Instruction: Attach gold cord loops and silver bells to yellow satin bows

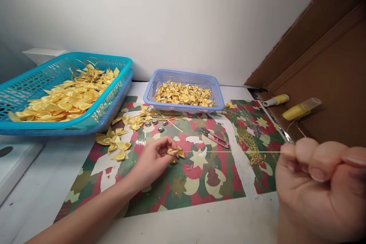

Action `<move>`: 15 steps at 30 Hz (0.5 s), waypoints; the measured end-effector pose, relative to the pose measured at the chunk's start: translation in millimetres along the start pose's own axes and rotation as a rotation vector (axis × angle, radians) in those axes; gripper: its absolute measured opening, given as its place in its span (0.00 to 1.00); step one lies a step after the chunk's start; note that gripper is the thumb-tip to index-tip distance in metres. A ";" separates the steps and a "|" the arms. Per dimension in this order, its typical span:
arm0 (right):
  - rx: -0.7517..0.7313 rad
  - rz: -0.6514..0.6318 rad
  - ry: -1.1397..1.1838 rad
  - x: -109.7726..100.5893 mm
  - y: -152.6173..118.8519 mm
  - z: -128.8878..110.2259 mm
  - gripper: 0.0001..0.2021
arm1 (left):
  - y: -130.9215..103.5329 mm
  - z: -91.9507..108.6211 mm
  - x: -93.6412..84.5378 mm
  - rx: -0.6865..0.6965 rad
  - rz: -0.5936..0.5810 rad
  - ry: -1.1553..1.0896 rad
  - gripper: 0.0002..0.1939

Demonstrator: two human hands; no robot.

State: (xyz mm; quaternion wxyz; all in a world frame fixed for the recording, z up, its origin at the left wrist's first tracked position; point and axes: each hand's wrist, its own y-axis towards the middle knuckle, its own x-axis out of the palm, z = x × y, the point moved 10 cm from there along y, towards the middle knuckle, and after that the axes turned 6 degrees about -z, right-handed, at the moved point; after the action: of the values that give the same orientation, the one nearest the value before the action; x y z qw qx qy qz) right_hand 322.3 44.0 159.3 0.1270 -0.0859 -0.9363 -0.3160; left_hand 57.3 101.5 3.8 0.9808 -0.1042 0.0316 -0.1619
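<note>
My left hand (156, 155) pinches a yellow satin bow (180, 151) above the patterned sheet. Part of a small silver bell shows beneath the bow. A thin yellow thread (228, 151) runs straight and taut from the bow to my right hand (320, 175). That hand is raised at the right, close to the camera, its fingers closed on the thread. Pink-handled thread snips (219, 140) lie between the hands, with their blades toward the upper left. Loose silver bells (161, 129) and gold wire ties (171, 116) are scattered behind my left hand.
A turquoise basket (100, 110) of yellow bows stands at the left. Behind, a lilac basket (183, 107) holds bows with bells and wires. Loose bows (114, 141) lie at the left; tangled gold thread scraps (253, 148) and thread spools (300, 109) are at the right, beside cardboard (328, 65).
</note>
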 end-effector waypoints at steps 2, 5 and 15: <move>-0.004 0.002 -0.003 -0.5 -0.6 -0.8 0.01 | -0.2 -0.5 -0.4 -0.007 0.006 -0.008 0.05; -0.009 -0.049 -0.013 5.2 0.7 -0.4 0.02 | 0.1 -0.7 -0.7 -0.028 0.008 -0.041 0.06; 0.337 -0.428 -0.020 61.1 -33.2 58.8 0.06 | -9.4 -23.3 -12.6 -0.281 0.040 -0.145 0.10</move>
State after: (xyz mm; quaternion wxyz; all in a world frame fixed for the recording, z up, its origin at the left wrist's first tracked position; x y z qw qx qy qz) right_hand 245.3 58.8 113.1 0.0605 0.1330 -0.9738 -0.1745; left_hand 40.2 92.4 -16.6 0.9593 -0.2511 -0.0151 -0.1282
